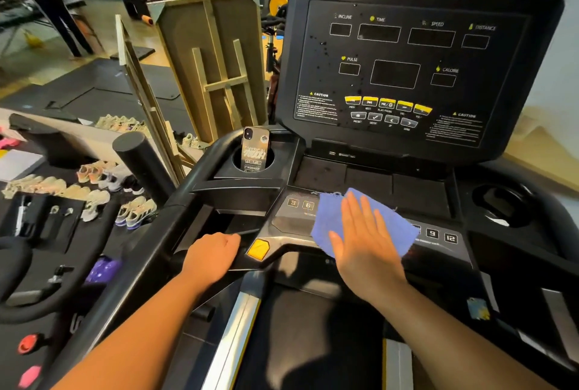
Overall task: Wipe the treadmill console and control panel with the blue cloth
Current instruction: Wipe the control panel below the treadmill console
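The right hand (363,242), fingers flat and spread, presses the frayed blue square cloth (357,223) onto the treadmill's black lower control panel (438,234), probably for broad wiping contact. Left of the cloth, the left hand (213,253) curls over the black handlebar (200,176), seemingly for steadying.

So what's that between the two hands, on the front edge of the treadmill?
A yellow button sits between the left hand and the right hand, which presses the blue cloth; the head view shows it.
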The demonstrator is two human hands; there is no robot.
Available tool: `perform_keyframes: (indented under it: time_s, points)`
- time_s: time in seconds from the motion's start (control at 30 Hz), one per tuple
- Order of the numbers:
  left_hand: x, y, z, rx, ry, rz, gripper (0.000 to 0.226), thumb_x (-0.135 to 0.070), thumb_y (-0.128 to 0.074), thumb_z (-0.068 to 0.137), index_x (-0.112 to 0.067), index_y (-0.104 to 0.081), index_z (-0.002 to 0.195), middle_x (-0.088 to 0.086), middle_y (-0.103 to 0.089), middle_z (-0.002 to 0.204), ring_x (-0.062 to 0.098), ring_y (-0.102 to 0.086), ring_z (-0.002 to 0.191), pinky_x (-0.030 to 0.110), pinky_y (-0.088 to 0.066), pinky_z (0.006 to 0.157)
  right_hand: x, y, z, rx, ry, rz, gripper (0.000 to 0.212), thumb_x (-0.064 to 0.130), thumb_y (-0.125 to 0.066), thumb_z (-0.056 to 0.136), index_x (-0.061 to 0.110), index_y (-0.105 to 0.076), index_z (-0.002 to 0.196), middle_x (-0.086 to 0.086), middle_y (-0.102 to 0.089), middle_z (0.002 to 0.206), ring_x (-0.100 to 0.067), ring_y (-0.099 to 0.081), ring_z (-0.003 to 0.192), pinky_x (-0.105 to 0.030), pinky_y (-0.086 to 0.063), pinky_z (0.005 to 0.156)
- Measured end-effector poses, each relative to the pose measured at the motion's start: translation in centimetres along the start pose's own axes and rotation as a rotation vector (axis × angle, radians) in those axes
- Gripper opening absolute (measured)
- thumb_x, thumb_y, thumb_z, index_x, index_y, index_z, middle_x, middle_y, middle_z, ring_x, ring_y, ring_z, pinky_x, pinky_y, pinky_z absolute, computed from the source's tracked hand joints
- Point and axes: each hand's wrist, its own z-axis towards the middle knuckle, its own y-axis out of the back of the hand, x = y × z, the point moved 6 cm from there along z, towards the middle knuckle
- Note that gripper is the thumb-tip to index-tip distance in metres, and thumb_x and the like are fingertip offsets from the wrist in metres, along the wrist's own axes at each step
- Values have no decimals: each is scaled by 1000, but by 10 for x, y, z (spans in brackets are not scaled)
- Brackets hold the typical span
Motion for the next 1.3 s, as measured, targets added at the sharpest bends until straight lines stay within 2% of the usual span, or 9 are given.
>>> perform_keyframes:
  time_s: [0.1,0.23,0.4,0.53,0.7,0.9,1.03,1.17,1.3]
  points:
    - [0,-1,2,-6,18,3,46,-30,-30,104,-12,-63,78,8,-67,80,25,-60,76,37,-48,73,0,8,0,-24,-93,-54,70,45,-24,98,4,-26,155,-15,-23,164,-34,-23,151,-47,-21,123]
    - [1,-1,1,-2,21,-4,44,-31,-29,104,-13,-61,77,6,-65,81,24,-60,75,35,-45,71,63,-3,34,57,74,-18,69,45,-19,105,7,-1,159,-13,9,166,-33,9,154,-45,5,122]
    - [-2,0,-2,15,-9,31,41,-29,-29,104,-16,-56,75,6,-63,81,24,-59,76,38,-48,72,63,-4,34,100,149,-18,72,49,-20,105,11,9,158,-6,18,166,-25,19,153,-40,7,125]
    - [0,-1,-1,-13,16,-3,45,-29,-30,104,-13,-61,75,6,-64,78,17,-56,68,34,-43,67,9,3,8,69,-27,88,71,50,-21,104,15,11,158,0,21,165,-18,21,152,-35,10,124]
    - [1,-1,1,-27,38,-33,47,-29,-30,105,-12,-65,78,4,-63,77,17,-54,68,32,-39,70,-12,8,-7,21,-236,32,74,50,-21,101,9,1,159,-11,5,168,-29,6,155,-42,0,126]
    - [-2,1,-2,-10,25,34,34,-26,-28,106,-15,-53,85,5,-60,86,17,-51,71,30,-38,70,70,1,37,56,23,48,72,46,-25,105,7,2,159,-13,8,167,-31,10,154,-43,5,124]
    - [0,1,-1,25,20,54,33,-26,-29,104,-14,-53,86,6,-59,87,23,-53,76,34,-38,70,58,-2,27,95,130,46,71,46,-23,105,12,9,158,-5,18,166,-23,18,153,-39,5,126]
    - [-2,1,-1,11,-17,104,27,-24,-30,104,-13,-54,99,10,-64,99,22,-52,78,33,-41,70,22,1,6,59,-62,76,71,44,-23,106,11,9,158,-5,20,165,-22,20,152,-40,5,126]
    - [-3,1,-1,55,-65,109,34,-24,-28,105,-10,-58,97,14,-68,101,31,-62,88,44,-51,80,61,1,35,41,-171,89,73,44,-26,105,7,6,158,-13,10,167,-31,11,154,-43,4,126]
